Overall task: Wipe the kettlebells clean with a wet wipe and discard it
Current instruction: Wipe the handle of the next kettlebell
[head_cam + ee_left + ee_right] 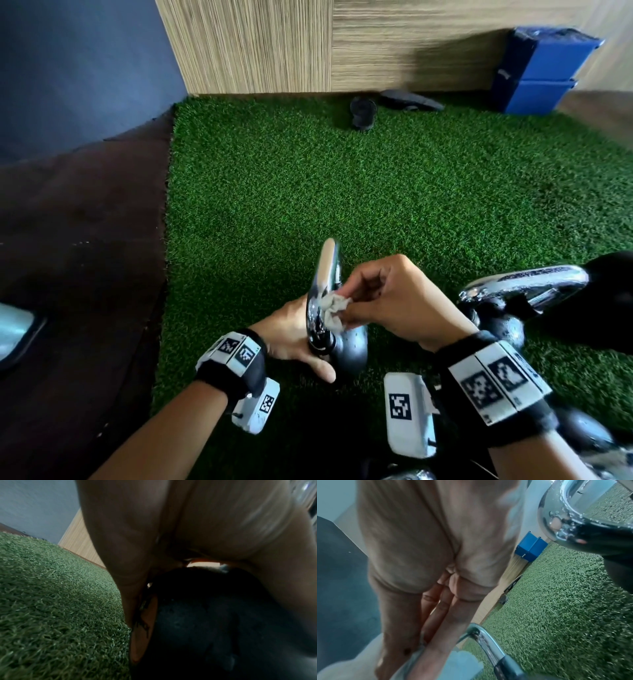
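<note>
On the green turf, a kettlebell with a dark body [352, 346] and a chrome handle [327, 270] leans tilted. My left hand [291, 337] grips it from the left near the handle's base, thumb lying along the body; its fingers are hidden behind. The left wrist view shows my palm [171, 534] wrapped against the dark body [214, 622]. My right hand [347, 303] pinches a crumpled grey-white wet wipe [332, 310] against the lower handle. From the right wrist, the wipe [462, 661] lies by the chrome handle [488, 643]. A second kettlebell [524, 284] lies to the right.
Two stacked blue bins [541, 68] stand at the back right by the wood-panel wall. Black items [363, 113] lie on the turf near that wall. Dark brown floor [85, 257] borders the turf on the left. More kettlebells [582, 431] crowd the lower right.
</note>
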